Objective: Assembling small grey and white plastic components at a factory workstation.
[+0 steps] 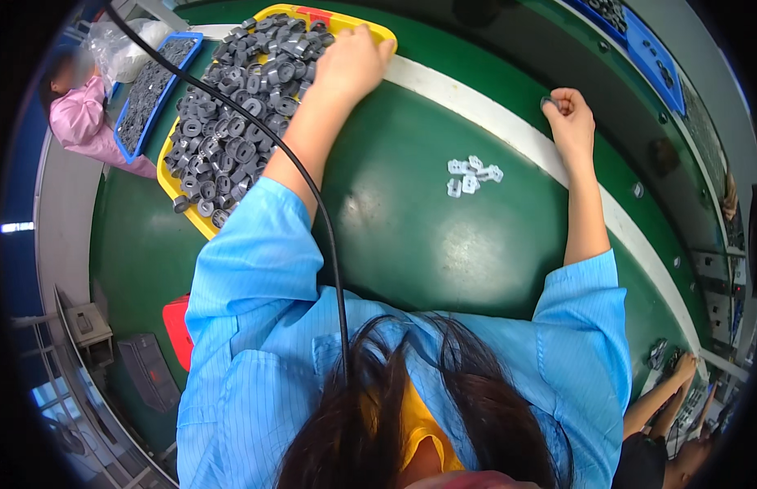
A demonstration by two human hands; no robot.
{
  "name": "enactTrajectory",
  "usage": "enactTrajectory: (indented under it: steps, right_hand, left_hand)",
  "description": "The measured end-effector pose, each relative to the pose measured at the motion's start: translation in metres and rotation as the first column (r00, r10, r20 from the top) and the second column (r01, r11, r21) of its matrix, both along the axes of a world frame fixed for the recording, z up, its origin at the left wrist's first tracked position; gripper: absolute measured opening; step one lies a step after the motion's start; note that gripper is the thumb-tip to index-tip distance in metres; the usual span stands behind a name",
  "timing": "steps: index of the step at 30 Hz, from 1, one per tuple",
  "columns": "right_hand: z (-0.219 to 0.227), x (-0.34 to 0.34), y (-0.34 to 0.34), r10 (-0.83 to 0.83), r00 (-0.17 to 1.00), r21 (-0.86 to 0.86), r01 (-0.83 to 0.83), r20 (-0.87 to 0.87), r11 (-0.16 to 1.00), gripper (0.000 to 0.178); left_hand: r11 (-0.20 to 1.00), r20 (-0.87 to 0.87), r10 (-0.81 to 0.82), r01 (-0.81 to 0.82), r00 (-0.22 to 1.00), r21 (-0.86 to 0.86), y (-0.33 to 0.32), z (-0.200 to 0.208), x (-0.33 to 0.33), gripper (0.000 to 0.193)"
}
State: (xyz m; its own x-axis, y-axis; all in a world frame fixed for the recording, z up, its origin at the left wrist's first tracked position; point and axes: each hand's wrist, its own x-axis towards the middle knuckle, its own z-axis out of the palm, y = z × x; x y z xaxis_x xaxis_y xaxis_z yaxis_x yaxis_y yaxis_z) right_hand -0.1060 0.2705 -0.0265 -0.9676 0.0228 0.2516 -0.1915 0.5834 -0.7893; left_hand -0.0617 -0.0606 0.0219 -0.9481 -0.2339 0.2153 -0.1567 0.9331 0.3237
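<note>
Her left hand [352, 59] lies spread, fingers apart, on the grey ring-shaped parts [232, 122] heaped in the yellow tray [168, 183] on the green table [411, 236]. Right of the tray, her right hand [570, 118] has its grip pinched on what looks like one small grey part [548, 102]. Between the hands sits a cluster of small white clips [472, 175]. Left of the yellow tray lies a blue tray [122, 130].

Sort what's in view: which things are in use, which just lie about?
In use:
left hand on grey ring parts in yellow tray
right hand pinching a small grey part
white clips on green belt

Lying about:
blue tray
red box
</note>
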Motion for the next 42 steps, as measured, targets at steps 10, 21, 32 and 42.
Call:
enactTrajectory:
  steps: [10, 21, 32, 42]
  right_hand:
    - [0.046, 0.061, -0.004, 0.415, 0.890, 0.071, -0.434, 0.187, 0.898, 0.024]
    - [0.044, 0.089, -0.015, 0.443, 0.871, 0.145, -0.477, 0.214, 0.867, 0.030]
    - [0.055, 0.096, -0.016, 0.400, 0.911, 0.480, -0.394, 0.095, 0.784, 0.014]
    - [0.044, 0.084, -0.065, 0.311, 0.936, -0.236, -0.268, 0.166, 0.934, 0.015]
  left_hand:
    - [0.956, -0.460, -0.235, 0.288, 0.856, 0.048, 0.014, -0.003, 0.016, 0.034]
    - [0.633, -0.349, -0.503, 0.612, 0.791, 0.474, 0.083, -0.033, 0.055, 0.027]
    - [-0.176, -0.076, -0.442, -0.004, 0.894, 0.984, 0.087, -0.019, 0.057, 0.033]
    - [0.515, -0.307, -0.365, 0.465, 0.879, 0.720, 0.103, -0.029, 0.070, 0.034]
